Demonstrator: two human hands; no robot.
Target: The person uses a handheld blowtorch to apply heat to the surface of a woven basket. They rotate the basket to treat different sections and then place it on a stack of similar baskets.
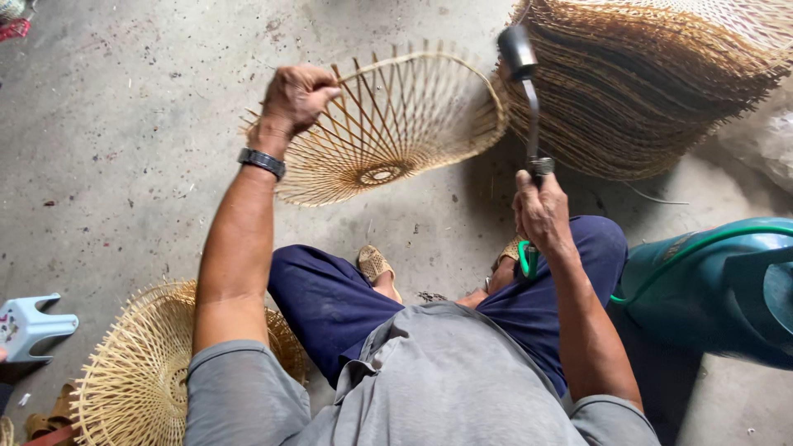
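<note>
Left hand [297, 95] clenched on the rim of a round woven bamboo frame [388, 128], frame tilted up above the concrete floor [124, 124], right hand [541, 211] wrapped tight round a black-headed torch tool [524, 91] just beside the frame's edge, stacked frames [644, 91] behind, green cylinder [719, 285] at right.

Both arms reach forward from grey short sleeves, bare from above the elbow down. The left arm stretches nearly straight, a dark wristwatch [262, 162] on its wrist, and the left hand [297, 97] is curled into a tight fist, knuckles up, its grip closed. The right arm is bent at the elbow, forearm rising, and the right hand [543, 215] is wrapped closed, back of the hand toward the camera.
</note>
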